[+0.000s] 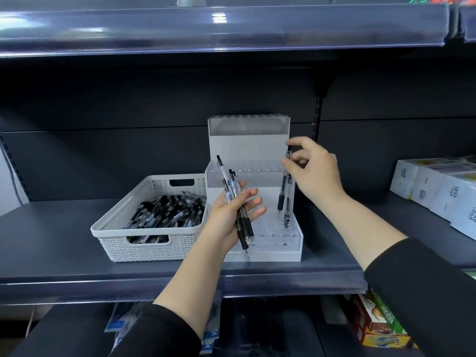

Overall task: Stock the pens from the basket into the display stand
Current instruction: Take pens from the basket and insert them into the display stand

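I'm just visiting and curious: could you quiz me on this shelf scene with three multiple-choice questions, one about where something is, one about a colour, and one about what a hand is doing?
1. Where does the basket sit relative to the display stand?
A. On its left
B. On its right
C. On top of it

2. What colour is the basket?
A. Red
B. White
C. Green

3. What is the left hand doing?
A. Resting flat on the shelf
B. Reaching into the basket
C. Holding a small bunch of pens

Answers:
1. A: the basket stands on the shelf directly left of the stand.
2. B: its woven-look walls and rim are white, with dark pens piled inside.
3. C: the bunch of pens lies in its grip, tips pointing down, while the right hand pinches a single pen over the stand's right side.
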`<state>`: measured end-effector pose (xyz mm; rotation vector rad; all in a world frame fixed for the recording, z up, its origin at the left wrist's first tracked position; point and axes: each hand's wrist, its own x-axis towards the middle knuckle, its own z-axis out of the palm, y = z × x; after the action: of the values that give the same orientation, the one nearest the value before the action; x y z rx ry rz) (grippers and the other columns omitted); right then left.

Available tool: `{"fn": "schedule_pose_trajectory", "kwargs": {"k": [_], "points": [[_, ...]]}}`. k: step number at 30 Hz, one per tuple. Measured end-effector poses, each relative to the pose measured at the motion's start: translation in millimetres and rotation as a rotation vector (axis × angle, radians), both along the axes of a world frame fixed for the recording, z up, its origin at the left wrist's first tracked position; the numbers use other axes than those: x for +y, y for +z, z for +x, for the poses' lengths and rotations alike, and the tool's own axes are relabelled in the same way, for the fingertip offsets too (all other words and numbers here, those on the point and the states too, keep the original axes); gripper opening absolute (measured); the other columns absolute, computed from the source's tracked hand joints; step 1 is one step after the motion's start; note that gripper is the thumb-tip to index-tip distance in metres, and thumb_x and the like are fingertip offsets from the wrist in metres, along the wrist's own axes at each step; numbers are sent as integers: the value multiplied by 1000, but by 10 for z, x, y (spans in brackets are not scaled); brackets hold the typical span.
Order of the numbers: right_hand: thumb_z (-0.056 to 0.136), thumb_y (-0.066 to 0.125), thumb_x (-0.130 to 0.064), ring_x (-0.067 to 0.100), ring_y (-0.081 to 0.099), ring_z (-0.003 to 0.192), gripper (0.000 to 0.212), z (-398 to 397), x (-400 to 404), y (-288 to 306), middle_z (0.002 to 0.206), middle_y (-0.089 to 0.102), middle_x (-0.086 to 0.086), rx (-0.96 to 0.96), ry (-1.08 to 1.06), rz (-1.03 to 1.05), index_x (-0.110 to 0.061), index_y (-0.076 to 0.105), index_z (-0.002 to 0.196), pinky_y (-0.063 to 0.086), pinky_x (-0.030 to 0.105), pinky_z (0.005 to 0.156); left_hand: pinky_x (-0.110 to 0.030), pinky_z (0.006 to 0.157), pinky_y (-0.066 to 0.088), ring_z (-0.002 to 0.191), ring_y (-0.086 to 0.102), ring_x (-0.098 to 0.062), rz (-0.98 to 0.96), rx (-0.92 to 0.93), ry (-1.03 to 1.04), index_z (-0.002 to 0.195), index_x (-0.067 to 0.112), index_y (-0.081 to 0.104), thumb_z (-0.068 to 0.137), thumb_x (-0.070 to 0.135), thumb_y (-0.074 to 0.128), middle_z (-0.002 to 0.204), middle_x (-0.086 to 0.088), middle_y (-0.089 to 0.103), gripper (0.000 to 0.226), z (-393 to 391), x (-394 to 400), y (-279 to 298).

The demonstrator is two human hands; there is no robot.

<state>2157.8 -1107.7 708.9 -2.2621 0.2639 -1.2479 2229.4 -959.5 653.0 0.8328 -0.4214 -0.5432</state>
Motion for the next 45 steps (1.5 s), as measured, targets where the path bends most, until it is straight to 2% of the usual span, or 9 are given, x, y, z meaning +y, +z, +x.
{"fn": "schedule_pose_trajectory", "kwargs": {"k": [3, 10, 14, 19, 23, 29, 39, 45], "points": [[87, 65, -25, 10, 47, 89, 27, 15, 3, -43, 85, 70, -7, 33, -41, -72, -25, 58, 114, 21, 26, 88, -33, 62, 60, 62, 67, -15, -3, -3, -9, 109, 9, 53, 95, 2, 49, 79, -6, 68, 16, 10, 12, -5], [89, 62, -27, -1, 37, 79, 27, 39, -10, -63, 89, 69, -8, 38, -56, -81, -25, 57, 115, 21, 30, 90, -33, 62, 60, 63, 67, -16, 5, -12, -31, 109, 9, 53, 96, 4, 48, 78, -5, 67, 15, 14, 17, -3], [89, 62, -28, 2, 30, 82, 26, 34, -31, -122, 89, 67, -9, 99, -62, -111, -27, 57, 115, 19, 29, 89, -31, 60, 59, 62, 66, -15, 15, -20, -32, 108, 10, 53, 96, 4, 47, 78, -4, 67, 14, 24, 8, -7], [88, 63, -31, 5, 39, 94, 20, 79, -74, -161, 82, 61, -17, 139, -98, -192, -31, 62, 107, 14, 26, 80, -30, 57, 58, 60, 66, -14, 23, -22, -36, 107, 10, 54, 97, 5, 46, 75, -3, 68, 14, 28, 2, -9], [88, 62, -31, 4, 37, 92, 17, 120, -98, -186, 80, 61, -19, 188, -137, -274, -33, 67, 105, 12, 26, 74, -30, 57, 58, 60, 66, -15, 25, -26, -35, 110, 10, 53, 96, 5, 47, 76, -4, 68, 15, 23, 7, -11], [86, 63, -34, 4, 41, 91, 11, 162, -108, -126, 75, 64, -15, 259, -130, -280, -31, 66, 97, 14, 27, 78, -30, 57, 58, 59, 65, -15, 32, -27, -34, 109, 9, 53, 97, 4, 47, 75, -4, 67, 15, 2, 10, 2], [80, 60, -20, 10, 56, 91, 12, 177, -23, -13, 68, 61, -13, 382, -162, -269, -31, 59, 85, 25, 33, 87, -30, 57, 58, 58, 65, -14, 34, -45, -32, 110, 9, 53, 97, 5, 47, 76, -4, 66, 15, -8, 5, 1], [79, 67, -28, 13, 48, 99, 22, 143, 25, -98, 87, 63, -12, 352, -208, -306, -29, 60, 100, 22, 33, 87, -32, 59, 59, 58, 65, -15, 47, -69, -36, 111, 8, 52, 97, 5, 46, 78, -5, 66, 16, -16, 4, 8]]}}
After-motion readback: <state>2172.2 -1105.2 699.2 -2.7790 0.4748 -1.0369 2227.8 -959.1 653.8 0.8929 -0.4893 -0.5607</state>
